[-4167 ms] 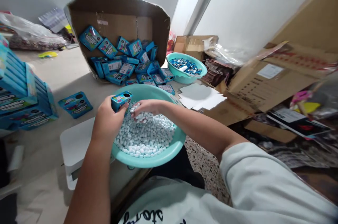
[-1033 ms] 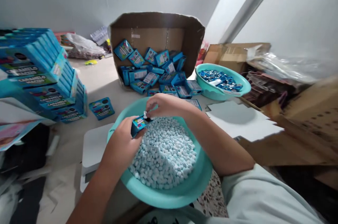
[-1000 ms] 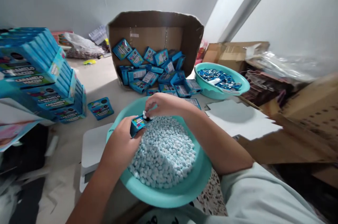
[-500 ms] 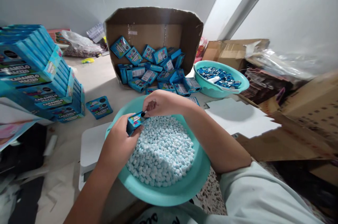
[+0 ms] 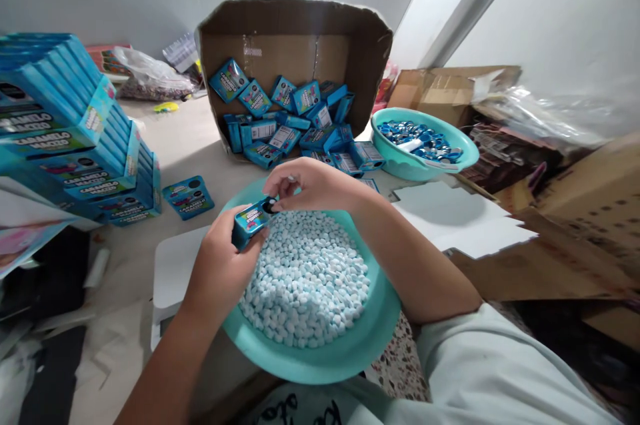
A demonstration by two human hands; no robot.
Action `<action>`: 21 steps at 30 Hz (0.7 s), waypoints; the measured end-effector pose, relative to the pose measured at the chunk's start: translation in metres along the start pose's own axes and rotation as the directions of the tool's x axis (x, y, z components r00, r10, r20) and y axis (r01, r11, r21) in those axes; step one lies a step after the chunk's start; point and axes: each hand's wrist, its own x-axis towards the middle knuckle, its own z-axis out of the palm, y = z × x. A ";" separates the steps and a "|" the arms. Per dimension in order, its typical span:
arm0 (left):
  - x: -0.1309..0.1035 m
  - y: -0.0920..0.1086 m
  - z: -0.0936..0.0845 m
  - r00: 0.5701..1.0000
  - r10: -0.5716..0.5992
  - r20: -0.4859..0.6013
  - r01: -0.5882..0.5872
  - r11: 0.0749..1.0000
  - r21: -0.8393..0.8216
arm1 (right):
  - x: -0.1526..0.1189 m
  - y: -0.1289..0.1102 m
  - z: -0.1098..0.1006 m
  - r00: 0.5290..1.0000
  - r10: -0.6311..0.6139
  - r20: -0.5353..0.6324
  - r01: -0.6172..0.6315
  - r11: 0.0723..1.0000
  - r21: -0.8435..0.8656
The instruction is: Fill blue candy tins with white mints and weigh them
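My left hand (image 5: 220,258) is wrapped round a small blue candy box (image 5: 251,217) printed "Caramelo Macizo", held tilted above the basin's left side. At the box's far right end, by a dark round mark, the thumb and fingers of my right hand (image 5: 310,186) are pinched together. Whether they grip a flap there or something smaller is hidden. Below both hands, pale blue and white candies (image 5: 310,278) fill much of a wide turquoise basin (image 5: 320,369).
Behind the basin, a cardboard carton (image 5: 280,48) on its side holds several blue boxes (image 5: 255,98). Stacked display packs (image 5: 95,138) stand left, near a single blue packet (image 5: 188,197) and a white scale (image 5: 175,265). A second turquoise basin (image 5: 423,168) and white card (image 5: 460,218) lie right.
Both hands and the candy box have shifted slightly left. The box's top face shows more now, and my right fingers stay at its end. The view has tilted a little.
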 end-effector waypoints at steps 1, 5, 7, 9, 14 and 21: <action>0.000 0.000 0.000 1.000 0.014 -0.011 -0.014 1.000 -0.007 | 0.000 0.000 0.000 1.000 -0.012 -0.011 0.012 1.000 0.005; -0.001 -0.001 -0.001 0.999 0.005 -0.035 -0.007 0.998 -0.055 | -0.001 0.000 -0.003 0.997 -0.077 -0.011 0.077 0.997 0.017; 0.000 -0.001 -0.001 0.999 -0.020 -0.043 0.016 0.997 -0.081 | 0.000 0.000 -0.002 0.994 -0.105 -0.017 0.104 0.994 -0.026; 0.001 -0.001 -0.001 0.998 -0.049 -0.034 0.045 0.993 -0.108 | 0.002 0.001 0.000 0.990 -0.137 -0.037 0.133 0.987 -0.086; 0.003 -0.002 -0.002 0.995 -0.100 -0.015 0.097 0.988 -0.123 | 0.008 0.004 0.009 0.970 -0.233 -0.073 0.223 0.966 -0.131; 0.002 -0.003 -0.001 0.993 -0.119 -0.017 0.115 0.979 -0.169 | 0.006 0.002 0.010 0.978 -0.140 -0.157 0.164 0.975 0.149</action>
